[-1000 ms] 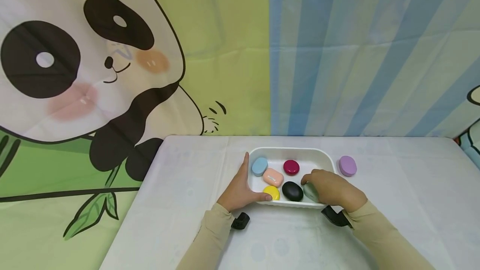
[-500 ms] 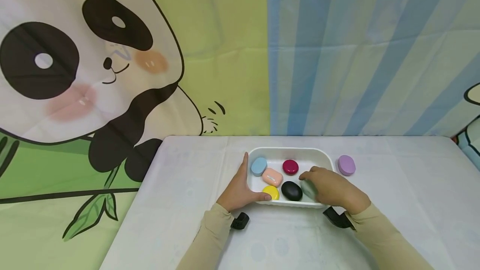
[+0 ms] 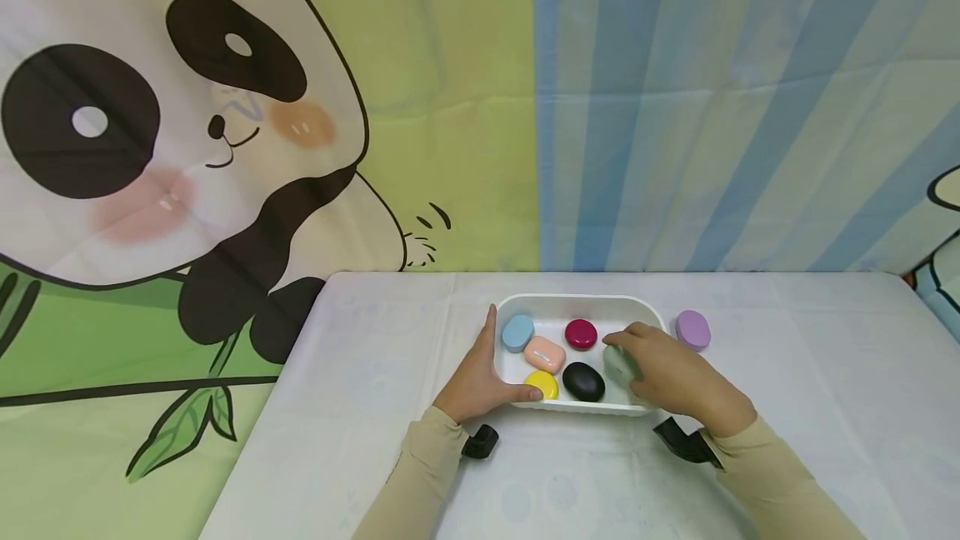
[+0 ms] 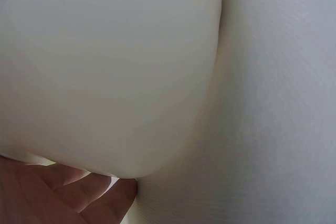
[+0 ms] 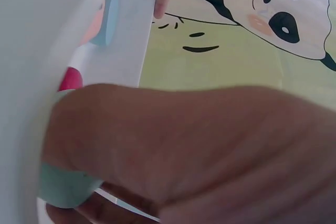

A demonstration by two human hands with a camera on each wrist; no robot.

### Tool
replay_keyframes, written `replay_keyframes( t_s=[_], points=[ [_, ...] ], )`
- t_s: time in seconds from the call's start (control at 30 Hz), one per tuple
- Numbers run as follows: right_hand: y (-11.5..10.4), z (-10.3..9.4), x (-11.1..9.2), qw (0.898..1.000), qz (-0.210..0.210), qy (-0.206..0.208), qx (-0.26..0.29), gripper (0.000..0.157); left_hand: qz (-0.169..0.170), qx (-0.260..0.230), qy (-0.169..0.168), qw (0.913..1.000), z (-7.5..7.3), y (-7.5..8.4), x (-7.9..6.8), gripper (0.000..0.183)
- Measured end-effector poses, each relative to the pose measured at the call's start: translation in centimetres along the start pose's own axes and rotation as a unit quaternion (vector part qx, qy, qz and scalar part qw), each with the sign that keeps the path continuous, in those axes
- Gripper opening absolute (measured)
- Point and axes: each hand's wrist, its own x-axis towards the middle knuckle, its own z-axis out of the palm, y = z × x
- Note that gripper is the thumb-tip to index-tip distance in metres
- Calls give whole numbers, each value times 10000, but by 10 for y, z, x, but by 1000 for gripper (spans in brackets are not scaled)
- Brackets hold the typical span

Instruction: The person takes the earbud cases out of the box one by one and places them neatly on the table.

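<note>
A white tray (image 3: 577, 301) holds several smooth, soap-like ovals. My left hand (image 3: 480, 386) grips the tray's left end, thumb along the near rim by a yellow oval (image 3: 542, 384); in the left wrist view its fingers (image 4: 79, 192) lie against the tray wall. Over the tray's right end my right hand (image 3: 678, 373) pinches a pale green oval (image 3: 619, 365), index finger on its far edge. The right wrist view shows the green oval (image 5: 68, 184) between thumb and fingers, partly hidden behind the hand. Left of it sits a black oval (image 3: 583, 382).
A dark red oval (image 3: 581, 334), a light blue oval (image 3: 517, 332) and a pink oval (image 3: 544, 354) also lie in the tray. Outside, to its right, a lavender oval (image 3: 693, 330) rests on the white tablecloth (image 3: 810, 373). A panda-print curtain (image 3: 450, 107) hangs behind.
My right hand has shifted slightly right and away from me, and the pale green oval in it has moved toward the tray's far side, off the near wall. My left hand stays put.
</note>
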Motion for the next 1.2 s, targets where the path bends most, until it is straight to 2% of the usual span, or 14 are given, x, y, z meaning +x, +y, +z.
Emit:
replay_keyframes(
  t_s=[0.2,0.67,1.03,1.2],
  points=[
    [-1,-3,-4,9991,52,411,82,58,17,-24,-3,10000,0,0,0,141],
    [0,-8,-12,9948,381,894,318,59,33,45,20,10000,0,-1,1,141],
    [1,-14,-18,9871,869,1268,437,64,40,42,3,10000,0,-1,0,141],
    [4,-17,-22,9831,899,1520,476,65,44,24,-16,10000,0,0,1,141]
  ],
)
